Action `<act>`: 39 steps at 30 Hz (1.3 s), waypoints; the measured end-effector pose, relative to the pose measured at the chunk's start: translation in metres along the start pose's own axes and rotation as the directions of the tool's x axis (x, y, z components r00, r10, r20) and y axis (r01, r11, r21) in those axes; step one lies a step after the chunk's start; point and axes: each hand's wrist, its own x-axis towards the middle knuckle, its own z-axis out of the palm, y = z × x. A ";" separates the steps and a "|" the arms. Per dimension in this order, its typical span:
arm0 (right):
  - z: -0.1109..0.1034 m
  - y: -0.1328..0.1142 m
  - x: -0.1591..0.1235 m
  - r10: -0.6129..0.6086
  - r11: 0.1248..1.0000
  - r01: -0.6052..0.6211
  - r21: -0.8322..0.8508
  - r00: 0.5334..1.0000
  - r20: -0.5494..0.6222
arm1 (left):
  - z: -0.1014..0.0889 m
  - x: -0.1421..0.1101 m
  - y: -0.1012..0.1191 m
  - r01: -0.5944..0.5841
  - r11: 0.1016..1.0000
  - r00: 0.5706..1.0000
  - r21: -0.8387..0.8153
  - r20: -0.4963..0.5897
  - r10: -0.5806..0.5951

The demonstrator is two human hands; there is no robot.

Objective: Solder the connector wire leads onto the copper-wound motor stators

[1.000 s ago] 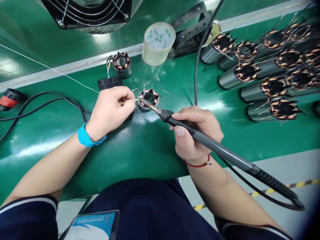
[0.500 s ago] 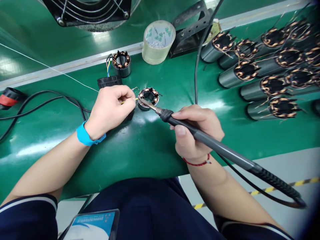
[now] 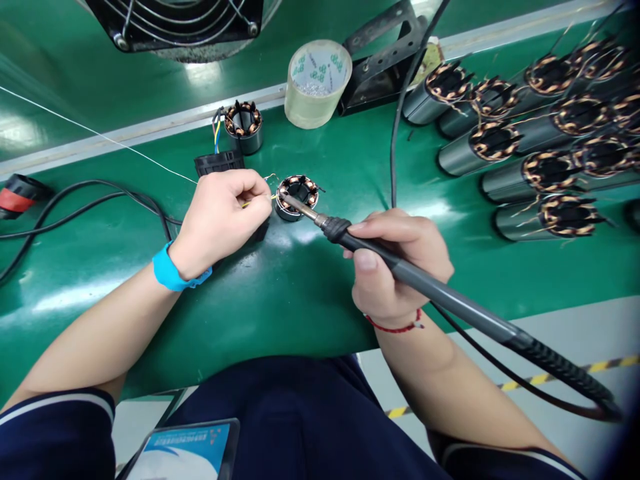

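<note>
A small motor stator [image 3: 284, 212] with copper windings stands on the green bench in the middle. My right hand [image 3: 400, 260] grips a soldering iron [image 3: 440, 293], and its metal tip touches the near left part of the stator's top rim. My left hand [image 3: 225, 210] is closed in a pinch just left of the stator. A yellow wire [image 3: 273, 197] runs from those fingers to the rim. A thin silvery strand [image 3: 125, 145], resembling solder wire, leads from the upper left to behind this hand; its end there is hidden.
Another stator [image 3: 245, 137] with coloured leads stands behind a black plastic part [image 3: 217, 163]. A tape roll [image 3: 315, 87] and a black metal bracket [image 3: 370, 87] are at the back. Several wound stators [image 3: 520, 223] fill the right. A fan [image 3: 185, 27] hangs above; black cable [image 3: 100, 193] lies left.
The soldering iron and my right hand have shifted very slightly right and down, with the tip still at the rim. My left hand stays in place.
</note>
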 end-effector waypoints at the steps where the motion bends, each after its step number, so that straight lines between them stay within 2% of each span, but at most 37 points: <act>1: 0.000 0.000 0.000 0.006 1.000 -0.006 0.000 1.000 0.006 | 0.000 0.000 0.000 0.006 1.000 1.000 0.003 0.002 -0.006; 5: 0.000 0.000 0.000 0.008 1.000 -0.008 0.011 1.000 0.013 | 0.000 0.001 0.000 0.011 1.000 1.000 0.016 -0.003 -0.011; 11: 0.000 0.002 0.001 -0.008 1.000 0.008 0.002 0.999 -0.045 | 0.000 0.001 -0.001 0.001 1.000 1.000 0.025 -0.008 -0.001; 17: 0.000 0.000 0.000 0.011 0.999 -0.011 -0.031 1.000 -0.005 | 0.000 0.001 -0.001 0.008 1.000 1.000 0.015 -0.008 -0.008; 23: -0.001 0.004 0.000 -0.005 0.996 -0.002 -0.085 0.996 -0.091 | 0.001 0.001 -0.001 0.011 1.000 1.000 -0.004 -0.009 -0.011; 25: -0.001 0.002 0.004 0.038 0.992 -0.042 -0.115 0.999 -0.039 | 0.001 0.001 -0.001 0.011 1.000 1.000 0.001 -0.005 -0.011; 27: -0.002 -0.003 0.011 0.130 0.987 -0.120 -0.102 0.987 0.095 | 0.001 0.001 -0.001 0.011 1.000 1.000 0.011 0.001 -0.011; 30: 0.000 -0.011 0.029 0.230 0.973 -0.214 -0.088 0.932 0.281 | 0.000 0.001 0.000 0.010 1.000 1.000 0.024 0.007 -0.010; 34: 0.007 -0.014 0.051 0.270 0.956 -0.182 -0.228 0.849 0.455 | -0.001 0.000 0.000 0.006 1.000 1.000 0.025 0.004 -0.006; 36: 0.014 -0.012 0.051 0.302 0.946 -0.203 -0.254 0.835 0.460 | -0.001 -0.001 0.000 0.014 1.000 1.000 0.025 0.006 -0.014; 39: 0.023 -0.006 0.042 0.332 0.938 -0.258 -0.230 0.860 0.388 | 0.000 -0.001 0.001 0.019 1.000 1.000 0.024 0.007 -0.019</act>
